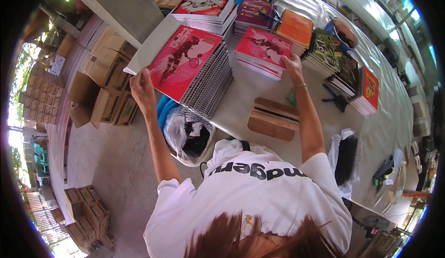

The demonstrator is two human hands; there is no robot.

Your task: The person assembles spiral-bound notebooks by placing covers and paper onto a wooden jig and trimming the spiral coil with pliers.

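My left hand (143, 87) is at the left corner of a tall stack of spiral-bound notebooks (183, 65), its fingers curled and pinching the edge of the top one. Their red covers show a tennis player, and black wire coils line the visible side. To the right is a lower pile of matching red-covered books (262, 49) with pink and white page edges. My right hand (293, 67) grips the right corner of that pile's top book between thumb and fingers. A wooden block (273, 119) with a slot along it lies on the table below my right hand.
More book stacks stand behind: red-and-white (202, 6), purple (254, 14), orange (294, 28), green (324, 49). Black-handled pliers (336, 100) lie at right. A plastic-lined bin (187, 137) stands by the table's front edge, and cardboard boxes (109, 67) on the left floor.
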